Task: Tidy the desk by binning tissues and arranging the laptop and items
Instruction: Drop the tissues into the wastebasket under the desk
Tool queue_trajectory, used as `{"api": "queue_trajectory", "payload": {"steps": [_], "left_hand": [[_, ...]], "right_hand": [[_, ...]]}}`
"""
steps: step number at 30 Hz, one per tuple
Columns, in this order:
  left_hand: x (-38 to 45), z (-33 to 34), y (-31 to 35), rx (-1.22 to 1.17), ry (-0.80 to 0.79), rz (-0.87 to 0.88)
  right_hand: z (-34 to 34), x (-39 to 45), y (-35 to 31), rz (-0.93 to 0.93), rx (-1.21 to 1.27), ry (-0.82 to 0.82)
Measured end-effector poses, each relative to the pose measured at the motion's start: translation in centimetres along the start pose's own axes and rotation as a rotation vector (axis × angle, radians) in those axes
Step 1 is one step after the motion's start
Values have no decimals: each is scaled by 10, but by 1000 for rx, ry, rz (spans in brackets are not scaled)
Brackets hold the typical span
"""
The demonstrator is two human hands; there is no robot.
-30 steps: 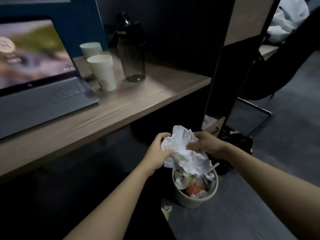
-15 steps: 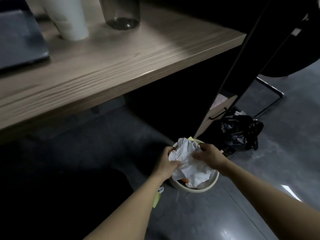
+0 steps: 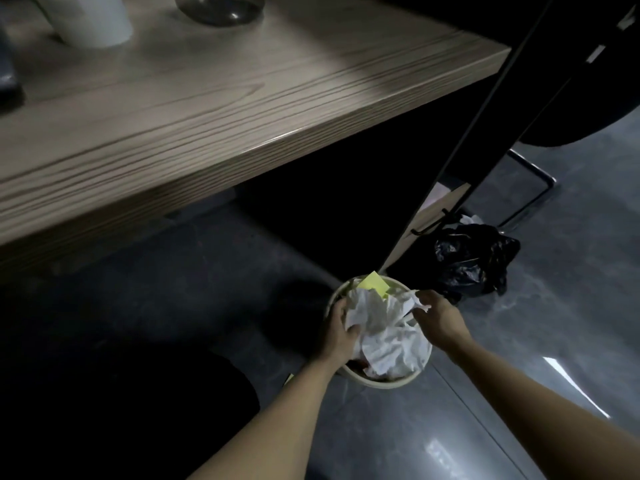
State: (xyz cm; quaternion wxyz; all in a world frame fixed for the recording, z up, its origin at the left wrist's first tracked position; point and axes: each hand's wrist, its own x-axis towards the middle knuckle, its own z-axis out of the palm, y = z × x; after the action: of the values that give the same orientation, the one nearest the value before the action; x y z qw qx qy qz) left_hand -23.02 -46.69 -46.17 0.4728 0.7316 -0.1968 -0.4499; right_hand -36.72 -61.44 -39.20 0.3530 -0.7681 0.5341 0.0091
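A bundle of crumpled white tissues (image 3: 388,337) lies in the mouth of a small cream bin (image 3: 388,383) on the floor. My left hand (image 3: 337,332) grips the bundle's left side, thumb pressed into the paper. My right hand (image 3: 438,318) pinches its upper right edge over the bin's rim. A yellow paper scrap (image 3: 374,284) sticks up at the bin's far side. On the wooden desk (image 3: 225,98) above, only the laptop's corner (image 3: 8,74), a white paper cup's base (image 3: 91,20) and a dark bottle's base (image 3: 218,6) show.
A black plastic bag (image 3: 474,258) sits on the grey floor right of the bin. A dark desk panel (image 3: 460,157) rises behind it, with a chair's metal leg (image 3: 533,199) beyond. A small yellow scrap (image 3: 289,377) lies on the floor left of the bin.
Both hands have carried the tissue bundle down from above the bin into its mouth. My view has dropped lower and closer, so most of the desk's items have left the frame.
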Motion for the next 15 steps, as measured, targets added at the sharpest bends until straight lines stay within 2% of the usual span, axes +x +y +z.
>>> {"api": "queue_trajectory", "payload": {"steps": [5, 9, 15], "left_hand": [[-7, -16, 10, 7, 13, -16], [-22, -29, 29, 39, 6, 41], [-61, -62, 57, 100, 86, 207]], "right_hand": [[-3, -8, -9, -38, 17, -1], [-3, -18, -28, -116, 46, -39], [-2, -43, -76, -292, 65, -37]]}}
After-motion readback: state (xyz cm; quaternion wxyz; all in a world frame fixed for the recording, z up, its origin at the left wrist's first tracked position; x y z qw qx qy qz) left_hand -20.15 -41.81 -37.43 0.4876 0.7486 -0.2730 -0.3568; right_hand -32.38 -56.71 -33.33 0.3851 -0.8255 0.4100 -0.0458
